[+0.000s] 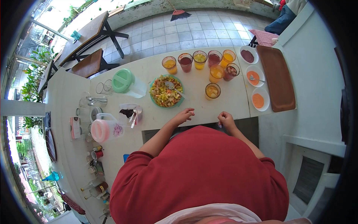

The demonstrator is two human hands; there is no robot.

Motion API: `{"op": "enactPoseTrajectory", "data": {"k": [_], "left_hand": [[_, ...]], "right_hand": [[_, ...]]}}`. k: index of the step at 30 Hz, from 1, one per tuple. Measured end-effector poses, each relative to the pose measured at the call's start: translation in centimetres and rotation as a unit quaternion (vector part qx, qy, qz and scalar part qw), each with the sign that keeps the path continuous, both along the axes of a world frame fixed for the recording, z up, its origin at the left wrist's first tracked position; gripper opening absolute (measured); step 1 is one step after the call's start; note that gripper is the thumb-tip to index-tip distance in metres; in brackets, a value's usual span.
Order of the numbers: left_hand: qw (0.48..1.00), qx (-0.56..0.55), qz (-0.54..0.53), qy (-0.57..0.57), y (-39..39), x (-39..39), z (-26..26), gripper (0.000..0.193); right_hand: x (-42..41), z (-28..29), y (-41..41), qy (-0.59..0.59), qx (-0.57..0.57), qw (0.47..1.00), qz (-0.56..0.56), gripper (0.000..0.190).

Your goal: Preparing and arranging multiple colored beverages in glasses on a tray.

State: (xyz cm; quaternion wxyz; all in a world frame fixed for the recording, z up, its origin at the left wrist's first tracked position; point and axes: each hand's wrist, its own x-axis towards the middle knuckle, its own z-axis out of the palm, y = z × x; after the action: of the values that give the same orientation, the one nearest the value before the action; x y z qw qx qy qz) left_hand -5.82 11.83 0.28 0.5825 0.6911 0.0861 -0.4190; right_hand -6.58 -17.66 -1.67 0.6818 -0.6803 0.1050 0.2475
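Observation:
My left hand (184, 116) hovers at the front edge of the white counter (195, 105), fingers slightly apart with nothing plainly held. Just beyond it is a green-rimmed bowl (179, 104) heaped with diced fruit, a metal spoon (170, 85) lying in it. My right hand (227, 120) is at the counter edge with curled fingers; a small purplish bit shows below them, and I cannot tell whether it is held. Ahead, between the hands, stands a glass of orange drink with pale chunks (212, 91). Several more glasses, including a dark red drink (185, 62) and a yellow one (200, 59), stand farther back.
At right, three white bowls hold orange or purple contents, one with a fork or spoon (255, 78), beside a brown tray (275, 78). Leftward stand a green-lidded pitcher (123, 81), a pink-lidded pitcher (105, 130) and a clear container with utensils (131, 113). Bottles (96, 187) line the left side.

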Motion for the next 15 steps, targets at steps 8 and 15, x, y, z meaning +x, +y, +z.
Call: {"op": "enactPoseTrajectory", "data": {"k": [8,15], "left_hand": [[0.964,0.078,0.161,-0.199,-8.6,3.4,-2.7,0.095],[0.920,0.076,0.252,-0.290,-13.6,5.5,-3.1,0.093]], "right_hand": [[3.7,1.2,-10.7,0.014,-0.042,0.999,0.001,0.015],[14.9,-0.1,-23.0,-0.267,-0.364,0.892,0.008,0.022]]}}
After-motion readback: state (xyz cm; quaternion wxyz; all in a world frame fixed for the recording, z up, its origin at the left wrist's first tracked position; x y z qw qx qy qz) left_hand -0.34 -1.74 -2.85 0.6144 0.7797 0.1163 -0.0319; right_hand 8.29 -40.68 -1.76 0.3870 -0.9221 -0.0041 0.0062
